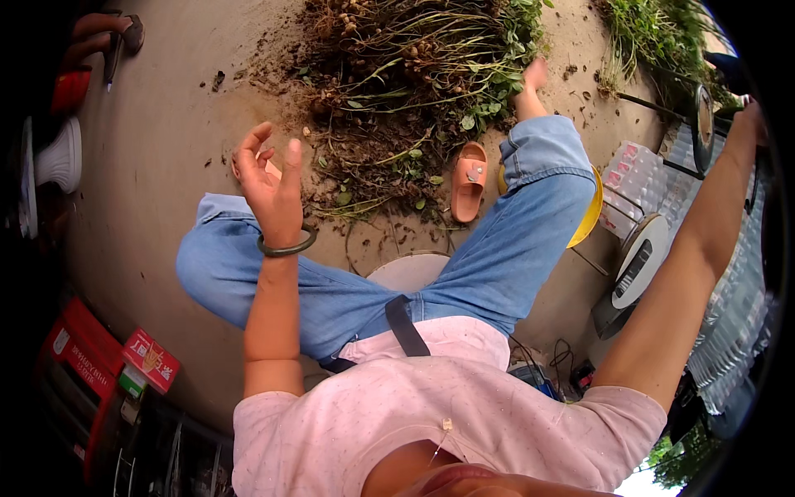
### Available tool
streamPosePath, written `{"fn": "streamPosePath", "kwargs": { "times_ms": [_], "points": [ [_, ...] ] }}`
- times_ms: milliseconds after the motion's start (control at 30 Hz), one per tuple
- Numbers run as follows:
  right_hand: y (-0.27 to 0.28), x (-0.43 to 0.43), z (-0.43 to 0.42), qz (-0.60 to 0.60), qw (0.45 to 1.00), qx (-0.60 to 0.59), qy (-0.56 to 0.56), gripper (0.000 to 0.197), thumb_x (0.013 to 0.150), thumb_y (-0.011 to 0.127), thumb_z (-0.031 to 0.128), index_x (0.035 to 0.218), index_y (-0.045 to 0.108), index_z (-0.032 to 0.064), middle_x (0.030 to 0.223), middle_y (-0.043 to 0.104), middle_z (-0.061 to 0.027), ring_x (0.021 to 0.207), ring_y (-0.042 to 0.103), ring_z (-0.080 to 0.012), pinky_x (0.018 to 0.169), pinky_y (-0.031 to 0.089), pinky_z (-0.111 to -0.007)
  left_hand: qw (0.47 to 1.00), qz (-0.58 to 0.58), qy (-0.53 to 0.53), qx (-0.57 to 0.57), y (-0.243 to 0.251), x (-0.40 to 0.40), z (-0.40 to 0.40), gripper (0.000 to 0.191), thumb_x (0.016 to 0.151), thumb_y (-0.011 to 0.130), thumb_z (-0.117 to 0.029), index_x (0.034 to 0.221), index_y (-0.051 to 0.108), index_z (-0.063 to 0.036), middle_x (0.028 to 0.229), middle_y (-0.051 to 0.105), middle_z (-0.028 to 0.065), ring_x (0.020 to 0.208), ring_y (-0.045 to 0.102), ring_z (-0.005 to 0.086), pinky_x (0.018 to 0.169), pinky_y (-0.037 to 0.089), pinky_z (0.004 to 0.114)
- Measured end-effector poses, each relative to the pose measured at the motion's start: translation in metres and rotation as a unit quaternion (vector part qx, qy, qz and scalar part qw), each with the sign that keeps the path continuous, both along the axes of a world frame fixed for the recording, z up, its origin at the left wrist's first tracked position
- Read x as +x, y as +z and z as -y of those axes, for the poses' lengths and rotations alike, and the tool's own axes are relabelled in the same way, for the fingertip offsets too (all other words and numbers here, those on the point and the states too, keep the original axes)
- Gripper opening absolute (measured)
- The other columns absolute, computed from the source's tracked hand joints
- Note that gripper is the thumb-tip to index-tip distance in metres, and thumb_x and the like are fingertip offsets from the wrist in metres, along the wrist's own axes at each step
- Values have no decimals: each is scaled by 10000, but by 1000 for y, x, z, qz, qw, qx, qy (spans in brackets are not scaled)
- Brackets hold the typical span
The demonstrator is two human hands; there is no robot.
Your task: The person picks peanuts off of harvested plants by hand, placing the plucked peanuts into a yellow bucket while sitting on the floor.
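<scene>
My left hand (267,177) is raised over my left knee, fingers apart and curled, with nothing in it; a dark bangle (287,251) circles the wrist. My right arm reaches far out to the right, and my right hand (750,124) is at the picture's dark rim, where its fingers and anything in them cannot be made out. On the floor in front of me lies a heap of uprooted peanut plants (410,56), with pods and soil on the roots. Loose stems, leaves and dirt (385,168) spread from the heap towards my seat.
A pink slide sandal (468,186) stands between my feet. At right are a round-topped stool (641,261), a yellow basin (590,214), clear plastic packs (630,180) and more green plants (658,31). Red cartons (90,360) stand lower left. Another person's feet (131,34) show upper left.
</scene>
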State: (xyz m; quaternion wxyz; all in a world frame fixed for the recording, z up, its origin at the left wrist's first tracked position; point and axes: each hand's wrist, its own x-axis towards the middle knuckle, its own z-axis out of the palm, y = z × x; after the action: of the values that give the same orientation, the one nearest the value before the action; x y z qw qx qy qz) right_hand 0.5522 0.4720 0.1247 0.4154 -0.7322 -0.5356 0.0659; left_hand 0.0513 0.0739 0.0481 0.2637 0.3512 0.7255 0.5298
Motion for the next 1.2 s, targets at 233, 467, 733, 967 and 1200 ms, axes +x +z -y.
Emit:
{"fn": "streamPosePath", "kwargs": {
  "times_ms": [233, 467, 733, 967, 1200],
  "points": [
    [-119, -237, 74, 137, 897, -125, 402, 452, 941, 566, 287, 1265, 496, -21, 1264, 540, -159, 1152, 533, -281, 964, 457, -397, 969, 226, 95, 21, 1, -23, 6, 305, 925, 587, -105, 1194, 496, 5, 1127, 532, 84, 979, 487, 118, 787, 433, 231],
    [-356, -411, 234, 353, 715, -255, 547, 484, 872, 574, 202, 1314, 486, 26, 1323, 513, -150, 1228, 475, -261, 1054, 342, -410, 971, 220, 89, -16, -16, -29, 20, 300, 928, 584, -118, 1187, 506, 10, 1147, 534, 70, 1059, 499, 141, 946, 385, 276],
    [-315, -396, 247, 242, 754, -324, 517, 212, 874, 553, 201, 823, 715, 73, 704, 679, -118, 663, 632, -303, 748, 393, -394, 975, 197, 38, -96, -49, -39, 29, 347, 907, 648, -212, 1168, 557, -2, 1164, 561, 74, 1046, 510, 123, 870, 402, 262],
    [-168, -353, 288, 34, 851, -168, 496, 150, 846, 644, 193, 869, 722, 67, 728, 667, -131, 685, 605, -285, 721, 400, -374, 973, -33, -88, -212, -98, -22, 43, 622, 914, 558, -518, 1240, 540, 11, 1238, 568, 195, 1186, 503, 353, 1002, 383, 425],
    [-119, -366, 377, -105, 871, -90, 471, 104, 817, 668, 134, 882, 707, 63, 700, 636, -84, 670, 578, -258, 703, 393, -348, 956, 27, -120, -265, -89, -24, 39, 741, 905, 497, -622, 1185, 510, 64, 998, 644, 179, 904, 622, 303, 808, 483, 371]
  ]
}}
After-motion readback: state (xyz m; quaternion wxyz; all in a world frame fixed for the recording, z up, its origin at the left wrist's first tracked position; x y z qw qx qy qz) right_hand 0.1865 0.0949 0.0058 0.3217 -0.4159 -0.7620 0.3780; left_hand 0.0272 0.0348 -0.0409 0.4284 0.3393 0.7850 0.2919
